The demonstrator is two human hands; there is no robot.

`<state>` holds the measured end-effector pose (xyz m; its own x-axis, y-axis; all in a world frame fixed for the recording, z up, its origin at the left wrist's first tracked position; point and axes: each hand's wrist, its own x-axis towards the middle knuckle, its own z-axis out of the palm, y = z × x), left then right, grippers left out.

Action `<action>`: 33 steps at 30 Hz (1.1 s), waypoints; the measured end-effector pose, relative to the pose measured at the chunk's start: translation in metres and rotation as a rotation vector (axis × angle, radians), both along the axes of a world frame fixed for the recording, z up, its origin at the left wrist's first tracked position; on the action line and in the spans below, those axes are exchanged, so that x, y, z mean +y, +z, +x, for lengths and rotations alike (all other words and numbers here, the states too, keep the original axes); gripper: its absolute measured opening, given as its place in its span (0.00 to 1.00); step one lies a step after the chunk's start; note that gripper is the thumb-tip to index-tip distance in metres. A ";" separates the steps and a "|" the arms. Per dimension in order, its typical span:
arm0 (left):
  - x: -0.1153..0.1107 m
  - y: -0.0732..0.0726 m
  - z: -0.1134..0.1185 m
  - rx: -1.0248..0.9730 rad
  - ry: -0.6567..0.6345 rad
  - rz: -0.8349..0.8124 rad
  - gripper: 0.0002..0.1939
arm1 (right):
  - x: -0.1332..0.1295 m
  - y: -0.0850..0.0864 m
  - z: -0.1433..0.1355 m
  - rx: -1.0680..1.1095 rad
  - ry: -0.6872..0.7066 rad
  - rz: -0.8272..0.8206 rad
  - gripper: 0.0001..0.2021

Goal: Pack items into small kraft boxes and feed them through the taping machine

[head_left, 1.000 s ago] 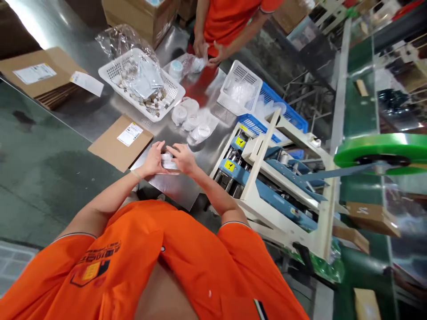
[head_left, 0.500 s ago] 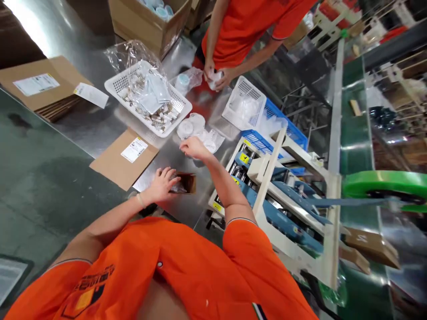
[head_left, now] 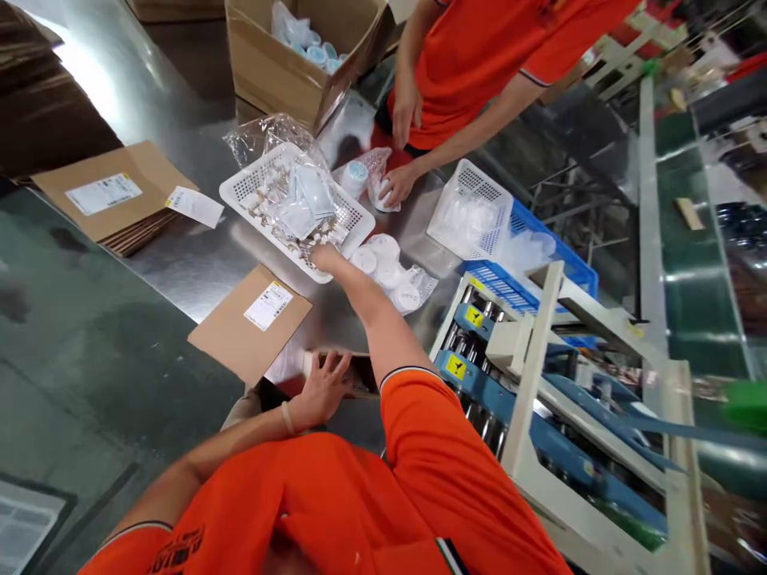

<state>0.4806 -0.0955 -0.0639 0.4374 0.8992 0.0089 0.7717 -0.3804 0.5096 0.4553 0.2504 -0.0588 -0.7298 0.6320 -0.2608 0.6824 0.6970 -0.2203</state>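
Observation:
My left hand (head_left: 323,391) lies over the near left side of an open cardboard box (head_left: 364,374) and grips it, fingers apart along its edge. The inside of the box is dark and partly covered by my arm. At the near edge of a white perforated basket (head_left: 236,190), my right hand (head_left: 327,257) reaches in with bent fingers. Their tips are among small white and brass-coloured parts (head_left: 272,209), so what they hold cannot be made out. Clear bags with pale blue leaflets (head_left: 311,200) lie on the parts. White round pieces in clear wrap (head_left: 383,263) sit beside the basket.
A flat labelled cardboard sheet (head_left: 240,327) and a labelled cardboard stack (head_left: 113,188) lie leftward. A large carton (head_left: 281,76) stands at the back. A co-worker's hand (head_left: 399,185) touches a wrapped piece. Rightward are a white basket (head_left: 440,228), a blue crate (head_left: 488,275) and a roller machine (head_left: 479,351).
My right hand has moved from near the wrapped white pieces into the basket of small parts. My left hand stays on the box. The co-worker's hands have moved apart. The view has shifted.

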 end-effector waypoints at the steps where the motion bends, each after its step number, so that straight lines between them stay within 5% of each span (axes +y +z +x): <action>1: 0.001 0.000 -0.004 0.003 0.006 0.004 0.20 | -0.002 0.017 0.007 0.004 0.015 -0.013 0.04; 4: 0.007 0.000 -0.020 -0.002 0.021 -0.009 0.14 | -0.027 0.081 0.050 0.166 0.091 -0.070 0.02; 7: 0.013 -0.001 -0.032 -0.016 0.035 -0.030 0.18 | -0.089 0.133 0.116 0.327 0.103 -0.232 0.04; 9: 0.013 -0.001 -0.033 -0.028 0.052 -0.034 0.25 | -0.139 0.143 0.153 0.284 0.037 -0.394 0.05; 13: 0.011 -0.002 -0.029 -0.061 0.086 -0.045 0.32 | -0.195 0.120 0.179 0.001 0.056 -0.565 0.05; 15: 0.010 -0.002 -0.028 -0.076 0.084 -0.051 0.35 | -0.179 0.112 0.164 -0.023 0.055 -0.577 0.08; 17: 0.010 -0.002 -0.028 -0.077 0.080 -0.058 0.35 | -0.133 0.114 0.132 0.088 0.002 -0.459 0.06; 20: 0.012 -0.002 -0.028 -0.063 0.075 -0.065 0.32 | -0.034 0.116 0.053 0.327 -0.119 -0.080 0.07; 24: 0.012 -0.006 -0.026 -0.044 0.054 -0.063 0.30 | 0.057 0.084 -0.059 0.254 -0.291 0.042 0.17; 26: 0.011 -0.009 -0.026 -0.033 0.057 -0.058 0.28 | 0.064 0.054 -0.089 0.078 -0.421 0.068 0.27; 29: 0.011 -0.010 -0.028 -0.046 0.048 -0.047 0.29 | 0.050 0.013 -0.093 -0.078 -0.484 0.127 0.34; 33: 0.010 -0.013 -0.028 -0.063 0.028 -0.040 0.28 | 0.051 -0.003 -0.073 -0.034 -0.559 0.188 0.33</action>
